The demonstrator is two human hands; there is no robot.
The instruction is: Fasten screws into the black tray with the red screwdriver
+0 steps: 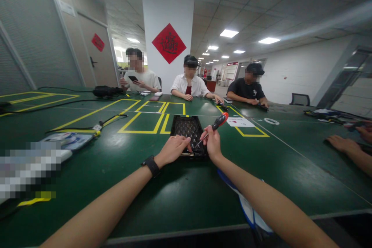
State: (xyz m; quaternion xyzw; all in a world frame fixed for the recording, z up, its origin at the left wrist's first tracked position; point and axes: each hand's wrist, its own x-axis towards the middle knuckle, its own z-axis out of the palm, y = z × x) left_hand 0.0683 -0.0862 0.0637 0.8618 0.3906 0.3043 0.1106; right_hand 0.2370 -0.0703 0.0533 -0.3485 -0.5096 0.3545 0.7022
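Observation:
A black open case (186, 124) with a patterned, cell-like inside lies on the green table in front of me. My right hand (213, 143) is closed on a screwdriver (220, 121) with a black and red handle. Its handle leans up to the right, and the thin metal shaft slants down into the near part of the case. My left hand (175, 148), with a dark watch (151, 166) on the wrist, lies over the case's near left side. Its fingers are bent together close to the screwdriver's tip; what they pinch is too small to make out.
Yellow tape (139, 131) marks boxes on the table. A white paper sheet (240, 122) and a white cable coil (271, 121) lie to the right. Beneath my right forearm is a blue-white item (247, 205). Three people sit opposite; another person's hands (344, 145) are at right.

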